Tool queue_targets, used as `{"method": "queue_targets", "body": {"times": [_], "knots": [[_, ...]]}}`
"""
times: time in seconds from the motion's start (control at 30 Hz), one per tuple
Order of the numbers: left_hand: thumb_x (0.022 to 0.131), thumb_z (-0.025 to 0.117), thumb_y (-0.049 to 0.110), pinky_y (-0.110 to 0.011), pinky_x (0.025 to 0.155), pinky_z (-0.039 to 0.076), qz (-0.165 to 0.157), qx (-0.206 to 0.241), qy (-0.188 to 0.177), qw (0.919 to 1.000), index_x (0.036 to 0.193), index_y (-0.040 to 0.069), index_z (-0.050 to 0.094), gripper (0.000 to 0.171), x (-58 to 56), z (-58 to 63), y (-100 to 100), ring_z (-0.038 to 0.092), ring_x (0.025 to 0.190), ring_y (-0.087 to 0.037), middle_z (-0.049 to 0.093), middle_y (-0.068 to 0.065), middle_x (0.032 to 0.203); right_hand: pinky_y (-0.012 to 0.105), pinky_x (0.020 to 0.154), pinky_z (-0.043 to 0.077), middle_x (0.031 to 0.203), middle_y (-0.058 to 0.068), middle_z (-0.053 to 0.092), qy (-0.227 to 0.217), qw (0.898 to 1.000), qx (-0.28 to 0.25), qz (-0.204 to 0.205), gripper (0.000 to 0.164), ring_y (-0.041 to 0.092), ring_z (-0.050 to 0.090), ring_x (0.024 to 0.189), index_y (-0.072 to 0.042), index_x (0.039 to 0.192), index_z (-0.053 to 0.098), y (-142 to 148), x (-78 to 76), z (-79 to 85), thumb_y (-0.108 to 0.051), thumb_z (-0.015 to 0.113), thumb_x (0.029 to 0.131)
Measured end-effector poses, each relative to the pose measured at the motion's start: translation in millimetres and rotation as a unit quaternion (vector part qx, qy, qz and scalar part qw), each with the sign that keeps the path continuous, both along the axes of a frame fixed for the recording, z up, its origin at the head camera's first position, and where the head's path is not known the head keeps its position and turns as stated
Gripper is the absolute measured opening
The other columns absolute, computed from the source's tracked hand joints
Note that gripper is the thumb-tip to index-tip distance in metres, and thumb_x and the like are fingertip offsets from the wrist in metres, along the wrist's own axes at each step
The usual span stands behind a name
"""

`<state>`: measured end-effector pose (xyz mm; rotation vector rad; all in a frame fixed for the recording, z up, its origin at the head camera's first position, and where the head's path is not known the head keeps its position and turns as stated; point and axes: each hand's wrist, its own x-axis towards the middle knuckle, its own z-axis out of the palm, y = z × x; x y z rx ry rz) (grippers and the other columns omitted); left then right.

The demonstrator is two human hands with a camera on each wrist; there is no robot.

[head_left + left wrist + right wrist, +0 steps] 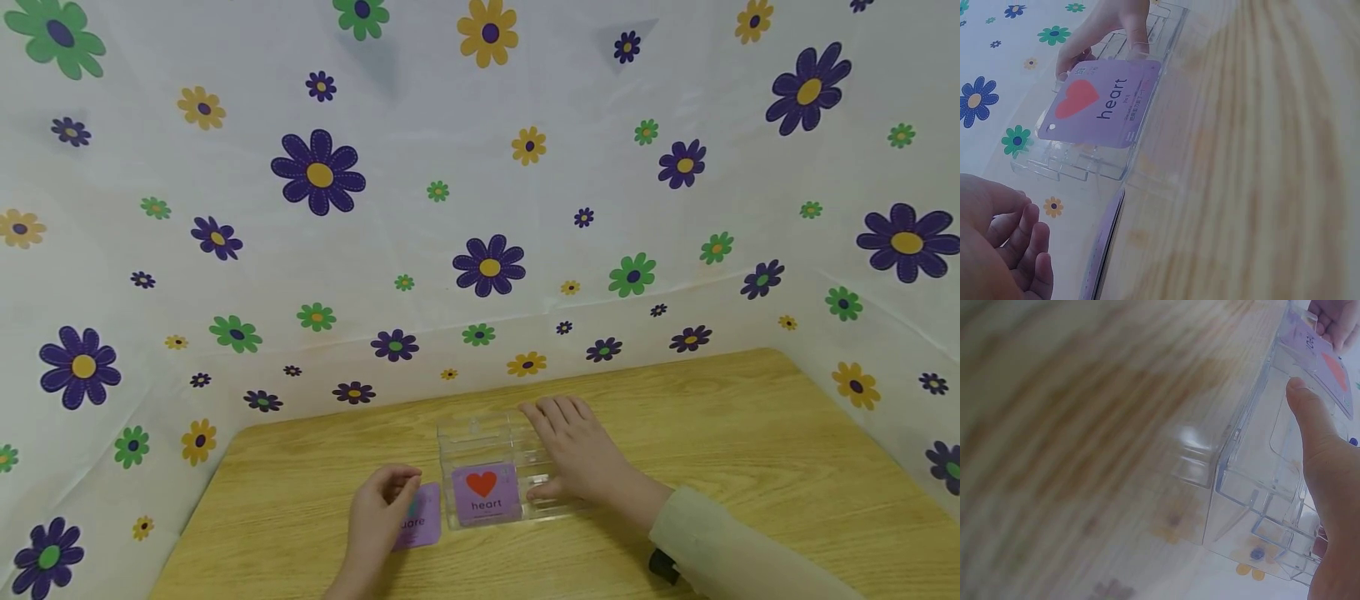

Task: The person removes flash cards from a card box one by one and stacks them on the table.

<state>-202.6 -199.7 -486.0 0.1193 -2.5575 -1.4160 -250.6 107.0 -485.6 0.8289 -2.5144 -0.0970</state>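
Observation:
A clear plastic holder (480, 433) with several compartments lies on the table. In its left part sits a purple card (506, 507) with a red heart and the word "heart"; the left wrist view shows this heart card (1107, 115) tilted. My right hand (581, 454) spans the holder's right part and grips it, thumb (1313, 415) at the front, fingers toward the back. Beside the holder's left end lie purple cards (423, 521), the top one partly covered by my left hand (378, 512). The left fingers curl loosely with nothing between them, just apart from the cards (1105, 244).
The wood-grain table (720, 433) is bordered by a white cloth (420, 250) with purple, green and yellow flowers at the back and sides. A dark band (662, 567) shows below the right sleeve (720, 533).

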Motion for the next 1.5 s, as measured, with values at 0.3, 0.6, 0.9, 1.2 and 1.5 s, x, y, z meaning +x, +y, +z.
{"method": "queue_targets", "body": {"times": [0.3, 0.6, 0.9, 1.2, 1.5], "knots": [[0.096, 0.075, 0.005, -0.016, 0.075, 0.053, -0.009, 0.004, 0.005, 0.9999, 0.104, 0.002, 0.076, 0.008, -1.4, -0.8, 5.1, 0.065, 0.083, -0.007, 0.079, -0.009, 0.096, 0.047, 0.113, 0.045, 0.141, 0.010, 0.053, -0.007, 1.000, -0.002, -0.002, 0.131, 0.027, 0.050, 0.127, -0.008, 0.157, 0.040, -0.5, 0.0, 1.1, -0.093, 0.075, 0.063], [0.096, 0.076, 0.004, -0.017, 0.072, 0.052, -0.020, 0.015, 0.011, 0.9996, 0.103, 0.001, 0.076, 0.009, -0.8, 0.6, 8.9, 0.062, 0.077, -0.003, 0.079, -0.011, 0.095, 0.047, 0.113, 0.044, 0.140, 0.010, 0.053, -0.010, 1.000, 0.001, -0.005, 0.132, 0.027, 0.049, 0.126, -0.009, 0.157, 0.039, -1.2, -0.5, 1.0, -0.093, 0.075, 0.063], [0.095, 0.076, 0.005, -0.017, 0.072, 0.051, -0.025, 0.015, -0.002, 0.9996, 0.104, 0.002, 0.076, 0.009, 0.5, 0.9, 13.3, 0.061, 0.078, -0.005, 0.078, -0.010, 0.095, 0.047, 0.112, 0.045, 0.138, 0.010, 0.054, -0.011, 1.000, 0.000, 0.000, 0.131, 0.027, 0.050, 0.124, -0.008, 0.156, 0.041, -0.5, 0.3, 2.3, -0.094, 0.074, 0.063], [0.095, 0.076, 0.005, -0.018, 0.072, 0.053, -0.035, 0.019, 0.001, 0.9992, 0.103, 0.001, 0.076, 0.009, -0.4, -0.2, 17.4, 0.063, 0.079, -0.007, 0.078, -0.010, 0.093, 0.047, 0.113, 0.044, 0.138, 0.010, 0.054, -0.013, 1.000, -0.004, -0.001, 0.130, 0.027, 0.050, 0.125, -0.008, 0.156, 0.041, -0.9, 1.1, 3.7, -0.092, 0.076, 0.063], [0.093, 0.077, 0.001, -0.018, 0.071, 0.053, -0.042, 0.033, 0.013, 0.9985, 0.101, 0.000, 0.076, 0.008, -1.9, -3.3, 21.3, 0.062, 0.075, -0.001, 0.078, -0.013, 0.092, 0.047, 0.113, 0.044, 0.137, 0.010, 0.054, -0.014, 1.000, -0.009, -0.001, 0.131, 0.027, 0.050, 0.124, -0.008, 0.156, 0.041, -1.2, 1.5, 4.3, -0.092, 0.077, 0.061]]}}
